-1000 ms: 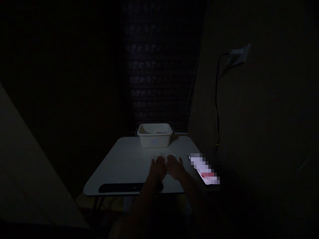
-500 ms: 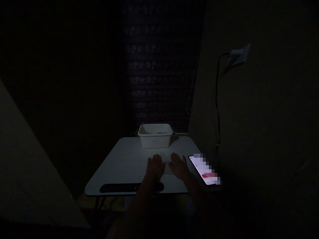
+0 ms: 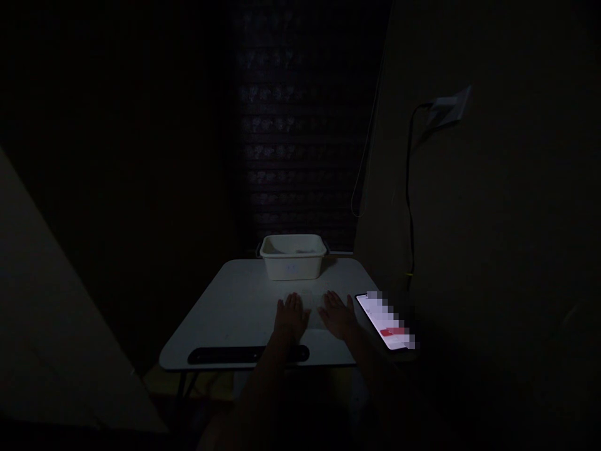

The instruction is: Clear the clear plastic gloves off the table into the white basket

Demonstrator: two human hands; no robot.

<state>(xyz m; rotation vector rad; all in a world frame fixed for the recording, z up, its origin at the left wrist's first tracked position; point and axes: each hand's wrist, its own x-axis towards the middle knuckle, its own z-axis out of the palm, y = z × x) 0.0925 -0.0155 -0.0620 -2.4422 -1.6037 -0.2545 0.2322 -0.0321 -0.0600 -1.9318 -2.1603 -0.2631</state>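
In dim light, my left hand (image 3: 292, 316) lies flat with its fingers pointing away from me. My right hand (image 3: 337, 315) is also flat, a short gap to its left separating it from the other, with the thumb spread. Under and between both hands is a thin, see-through sheet (image 3: 315, 304), perhaps plastic; its outline is hard to make out. It rests on a white table (image 3: 225, 307). Beyond the fingertips stands a white plastic tub (image 3: 293, 267) with dark side handles; something pale inside it is too dim to name.
A lit phone (image 3: 382, 322) lies at the table's right edge. A dark slot strip (image 3: 225, 355) runs along the near edge. On the right wall, a black cable (image 3: 408, 188) hangs from a plug in an outlet (image 3: 451, 108). A dark patterned blind (image 3: 291, 138) covers the back.
My hands have slid slightly apart over the see-through sheet, the right one a little to the right. The tub and the phone stay in place.
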